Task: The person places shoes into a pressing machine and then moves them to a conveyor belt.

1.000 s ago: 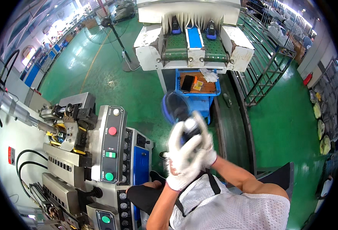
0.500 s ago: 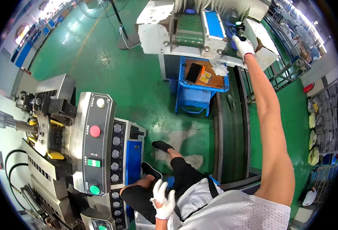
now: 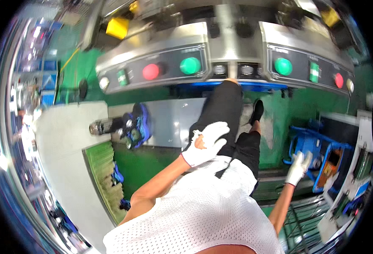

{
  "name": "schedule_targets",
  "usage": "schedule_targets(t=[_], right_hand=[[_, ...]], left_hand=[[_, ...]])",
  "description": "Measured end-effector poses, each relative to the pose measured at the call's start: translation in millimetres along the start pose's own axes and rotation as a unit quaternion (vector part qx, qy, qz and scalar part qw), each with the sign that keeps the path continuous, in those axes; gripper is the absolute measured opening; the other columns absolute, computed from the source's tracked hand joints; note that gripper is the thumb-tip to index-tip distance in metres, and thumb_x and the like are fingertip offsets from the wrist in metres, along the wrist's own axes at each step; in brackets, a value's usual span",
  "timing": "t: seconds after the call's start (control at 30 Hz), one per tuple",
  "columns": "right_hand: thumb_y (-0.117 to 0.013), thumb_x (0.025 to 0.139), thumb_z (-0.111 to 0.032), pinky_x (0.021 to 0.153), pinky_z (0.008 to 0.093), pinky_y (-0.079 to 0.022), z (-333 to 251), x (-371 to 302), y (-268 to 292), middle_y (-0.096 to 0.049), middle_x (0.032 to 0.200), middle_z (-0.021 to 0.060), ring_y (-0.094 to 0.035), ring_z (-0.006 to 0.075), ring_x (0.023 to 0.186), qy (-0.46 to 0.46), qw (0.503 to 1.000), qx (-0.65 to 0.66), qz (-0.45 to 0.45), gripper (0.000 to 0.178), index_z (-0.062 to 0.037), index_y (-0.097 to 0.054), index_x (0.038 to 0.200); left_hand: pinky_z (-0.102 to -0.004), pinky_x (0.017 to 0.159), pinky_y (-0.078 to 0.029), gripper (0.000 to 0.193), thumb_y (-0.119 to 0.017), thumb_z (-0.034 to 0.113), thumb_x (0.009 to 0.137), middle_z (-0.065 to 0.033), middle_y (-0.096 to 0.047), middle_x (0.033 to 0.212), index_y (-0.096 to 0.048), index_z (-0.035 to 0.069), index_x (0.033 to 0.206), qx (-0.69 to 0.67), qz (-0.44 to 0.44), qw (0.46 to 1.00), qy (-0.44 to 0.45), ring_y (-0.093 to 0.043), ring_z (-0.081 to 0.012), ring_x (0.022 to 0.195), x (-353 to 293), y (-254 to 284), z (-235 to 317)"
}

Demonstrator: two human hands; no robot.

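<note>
My left hand, in a white glove torn near the thumb, hovers over my thigh with its fingers apart and nothing in it. My right hand, gloved too, is held out to the right, fingers spread and empty, close to a blue cart. On a grey metal bench to my left lies a pair of blue-and-black shoe-like pieces with a shiny metal end; blur hides their detail. Ahead stands a machine with two control panels, the left panel and the right panel, bearing coloured push buttons.
To my left a white machine housing has a fringed curtain, with blue items showing beside it. A metal rack stands at the lower right, near another white machine. Wooden-topped surface belongs to the cart.
The view has swung left so the button machine is now ahead. My right hand has come away from the dark object at the white conveyor machine and is empty. The left stays near my lap.
</note>
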State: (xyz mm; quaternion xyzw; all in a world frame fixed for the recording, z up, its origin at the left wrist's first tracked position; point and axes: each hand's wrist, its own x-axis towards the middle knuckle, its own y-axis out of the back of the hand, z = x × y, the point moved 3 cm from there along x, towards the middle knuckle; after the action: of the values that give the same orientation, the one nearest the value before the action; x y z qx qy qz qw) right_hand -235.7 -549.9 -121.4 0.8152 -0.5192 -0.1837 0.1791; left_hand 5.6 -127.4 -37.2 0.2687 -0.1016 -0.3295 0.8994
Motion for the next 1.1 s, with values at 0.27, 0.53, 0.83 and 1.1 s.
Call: schedule_targets(t=[0.27,0.53,0.83,1.1], right_hand=[[-0.063,0.101,-0.006,0.108,0.0389,-0.052,-224.1,-145.3,-207.0,-0.041,0.167,0.0153,-0.060,0.0288,0.136,0.242,0.836,-0.091,-0.484,0.068,-0.0048,-0.035,0.164],[-0.065,0.100,-0.004,0.107,0.0421,-0.054,-234.7,-129.4,-229.7,-0.044,0.165,0.0156,-0.060,0.0306,0.136,0.325,0.771,-0.216,-0.502,0.074,-0.0061,-0.032,0.166],[-0.072,0.097,-0.008,0.101,0.0387,-0.056,-199.7,-34.5,-200.1,-0.049,0.160,0.0152,-0.063,0.0301,0.132,0.303,0.719,-0.373,-0.503,0.075,-0.0080,-0.037,0.163],[-0.069,0.098,-0.008,0.105,0.0420,-0.054,-222.5,-108.2,-193.7,-0.052,0.157,0.0189,-0.061,0.0319,0.134,0.268,0.769,-0.305,-0.493,0.070,-0.0044,-0.040,0.161]], left_hand=[[-0.0409,0.097,-0.054,0.022,-0.069,0.005,0.095,-0.0162,-0.069,0.117,-0.069,0.000,0.117,0.135,0.369,0.882,0.261,-0.068,-0.0325,0.110,-237.8,152.6,-95.8],[-0.0513,0.109,-0.045,0.033,-0.067,0.010,0.094,-0.0181,-0.069,0.126,-0.066,0.006,0.127,0.464,0.393,0.579,0.544,-0.062,-0.0384,0.120,-550.4,240.0,-187.7],[-0.0501,0.086,-0.057,0.065,-0.081,0.049,0.081,-0.0218,-0.076,0.109,-0.066,0.001,0.121,0.293,0.318,0.531,0.729,-0.074,-0.0406,0.097,-600.6,223.3,-252.9],[-0.0475,0.089,-0.055,0.067,-0.085,0.041,0.080,-0.0232,-0.072,0.110,-0.061,-0.003,0.124,0.033,0.238,0.727,0.643,-0.071,-0.0349,0.103,-430.8,150.5,-124.4]])
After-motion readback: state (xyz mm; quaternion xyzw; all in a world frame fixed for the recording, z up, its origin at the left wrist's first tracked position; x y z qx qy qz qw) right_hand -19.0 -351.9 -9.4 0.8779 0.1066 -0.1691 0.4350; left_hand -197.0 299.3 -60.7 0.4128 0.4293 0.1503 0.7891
